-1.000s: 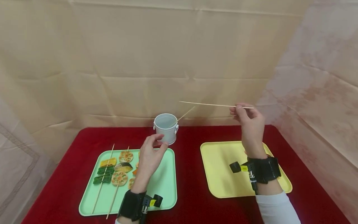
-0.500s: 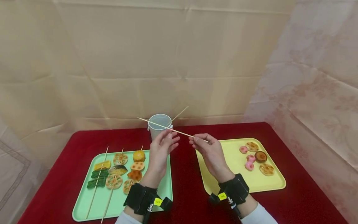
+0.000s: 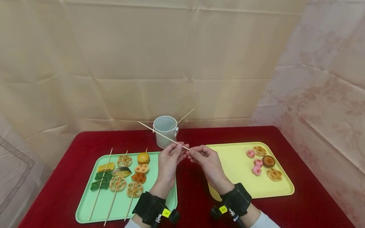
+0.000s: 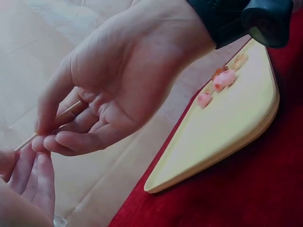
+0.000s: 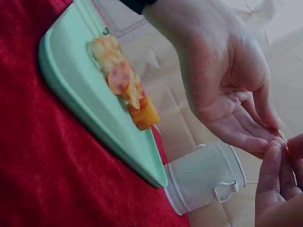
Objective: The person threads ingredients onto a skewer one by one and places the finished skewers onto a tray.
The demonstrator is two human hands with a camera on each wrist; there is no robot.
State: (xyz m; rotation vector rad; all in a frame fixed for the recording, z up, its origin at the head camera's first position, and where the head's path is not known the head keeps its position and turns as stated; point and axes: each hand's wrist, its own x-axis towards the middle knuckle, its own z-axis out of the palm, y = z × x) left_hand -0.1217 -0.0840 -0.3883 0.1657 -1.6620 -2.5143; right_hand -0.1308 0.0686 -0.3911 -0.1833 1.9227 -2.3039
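Observation:
A thin bare bamboo skewer [image 3: 156,133] slants up to the left in front of my chest, its far end crossing the white pail [image 3: 162,142] in the head view. My left hand [image 3: 167,163] pinches it between thumb and fingertips. Close beside, my right hand [image 3: 209,166] pinches its near end; in the left wrist view the skewer's tail [image 4: 69,110] runs back under that palm. The fingertips of both hands nearly meet. The pail holds another bare skewer [image 3: 186,115], leaning to the right.
On the left, a green tray [image 3: 85,205] bears three loaded skewers with lotus slices, green vegetable pieces and other food pieces. A yellow tray [image 3: 233,177] at right has loose food: lotus slices [image 3: 274,174], a brown mushroom-like round [image 3: 268,161] and pink pieces [image 3: 256,171]. Red cloth covers the table.
My right hand has come in from the upper right, bringing the skewer down and leftward. The left hand has moved right and now pinches the skewer too.

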